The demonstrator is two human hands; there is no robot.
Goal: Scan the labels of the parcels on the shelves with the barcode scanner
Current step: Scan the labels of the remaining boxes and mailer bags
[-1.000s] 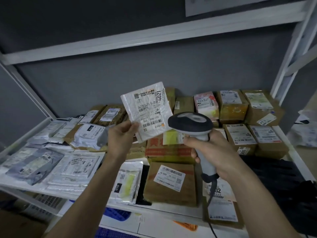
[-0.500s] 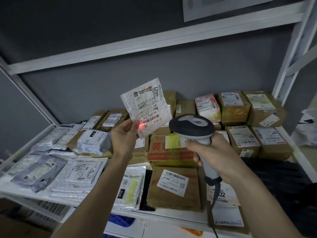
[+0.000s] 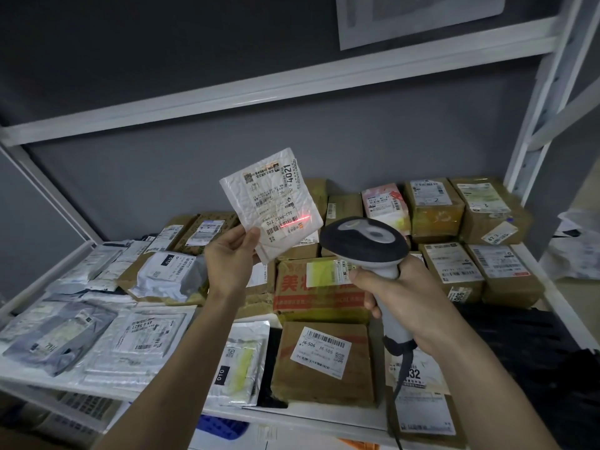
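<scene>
The right hand (image 3: 406,300) is wrapped round the handle of the scanner (image 3: 363,241), head aimed at the mailer (image 3: 271,203). The left hand (image 3: 230,254) pinches that mailer by its lower left corner, lifted above the shelf (image 3: 292,414). The red scan line, half a second ago at the mailer's lower edge by the thumb, now lies across its barcode, so this read looks about done. Below the mailer sit brown boxes (image 3: 324,358); left of it, flat poly bags (image 3: 139,339). More boxes (image 3: 435,206) line the wall behind, unobstructed.
</scene>
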